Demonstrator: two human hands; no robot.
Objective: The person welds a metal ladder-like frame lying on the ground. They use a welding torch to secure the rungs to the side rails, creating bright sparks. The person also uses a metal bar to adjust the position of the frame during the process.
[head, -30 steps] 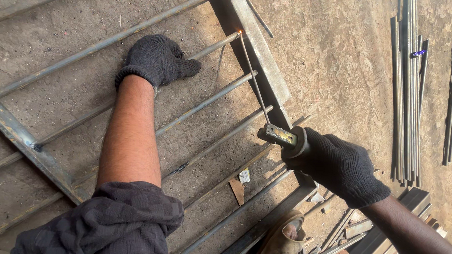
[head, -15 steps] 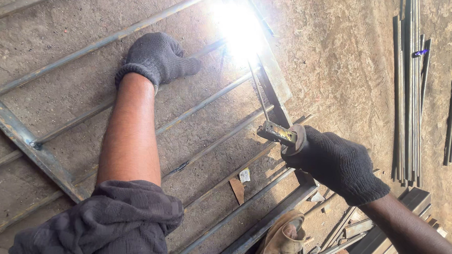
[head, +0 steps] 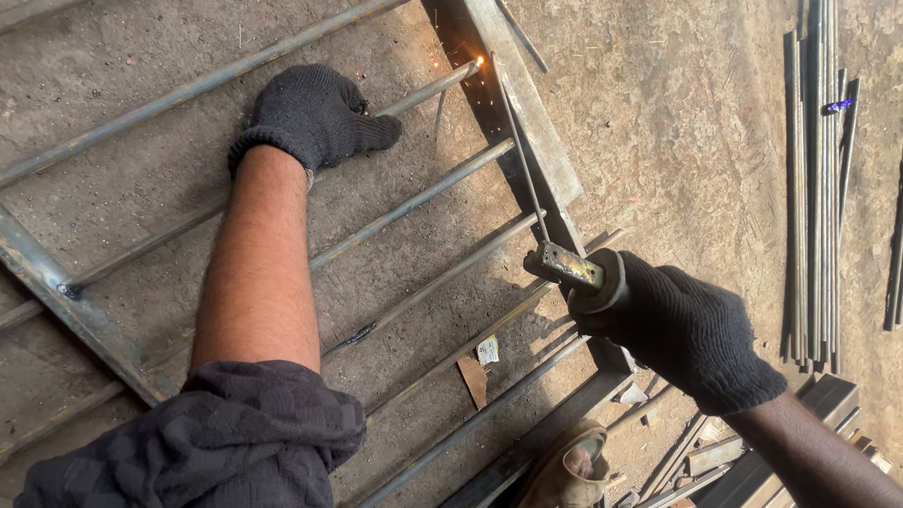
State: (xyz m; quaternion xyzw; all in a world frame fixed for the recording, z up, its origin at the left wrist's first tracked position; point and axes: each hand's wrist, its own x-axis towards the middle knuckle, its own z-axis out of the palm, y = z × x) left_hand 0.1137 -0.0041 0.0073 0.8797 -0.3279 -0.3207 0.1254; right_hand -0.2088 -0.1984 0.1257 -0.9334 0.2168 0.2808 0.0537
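change: arc glare gone, only sparks (head: 478, 61) at the rod (head: 520, 151) tip
left hand (head: 312, 114): flat on bar (head: 428, 88), gripping nothing
right hand (head: 679, 326): closed on holder (head: 570, 269)

Left hand (head: 312, 117) presses bar (head: 428, 89); right hand (head: 689, 331) grips electrode holder (head: 570, 270), sparks at tip.

We note bare concrete floor (head: 667, 126) open between the metal frame (head: 527, 121) and the rod bundle (head: 815, 191) toward its right edge. Inside the frame, parallel bars (head: 420, 200) leave only narrow gaps; scrap offcuts (head: 679, 456) crowd the bottom right corner.
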